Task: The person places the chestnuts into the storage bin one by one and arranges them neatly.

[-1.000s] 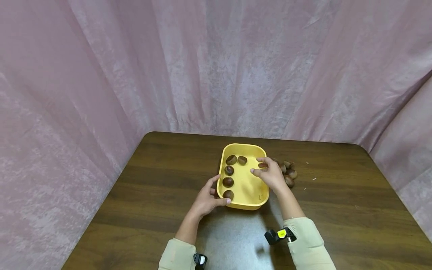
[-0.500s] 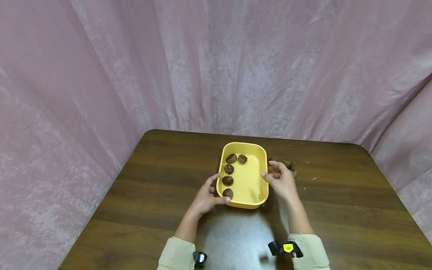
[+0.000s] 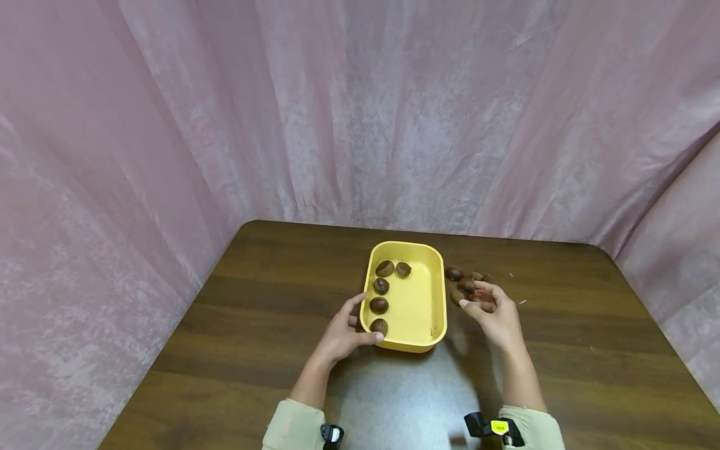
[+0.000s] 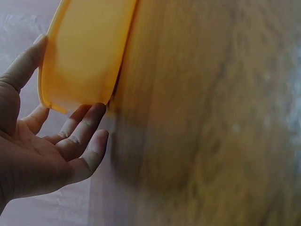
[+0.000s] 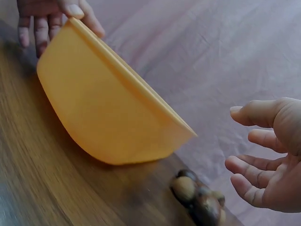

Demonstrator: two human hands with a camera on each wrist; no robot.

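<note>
In the head view, a yellow container (image 3: 413, 306) is seen on the wooden table (image 3: 264, 337), before a pink curtain (image 3: 360, 125). Its near-left corner is grasped by the left hand (image 3: 340, 334), the thumb laid on the near rim and a finger set against the left side. Inside, five chestnuts (image 3: 379, 305) are held: four are lined along the left wall, and one is placed beside the farthest of them. Just outside the right wall, more chestnuts are gathered in a small pile (image 3: 466, 284), by which the right hand (image 3: 497, 315) is placed; some are partly hidden by its fingers. Pale scraps (image 3: 522, 302) are scattered beyond. Each wrist, below a pale green sleeve (image 3: 295, 425), is fitted with a black device.

In the left wrist view, the container's outer wall is touched by the left hand's fingertips; the table surface is blurred.

In the right wrist view, the right hand is shown released, its fingers parted and nothing gripped between them. The piled chestnuts are seen near its fingertips, and the container's corner is held by the left hand.
</note>
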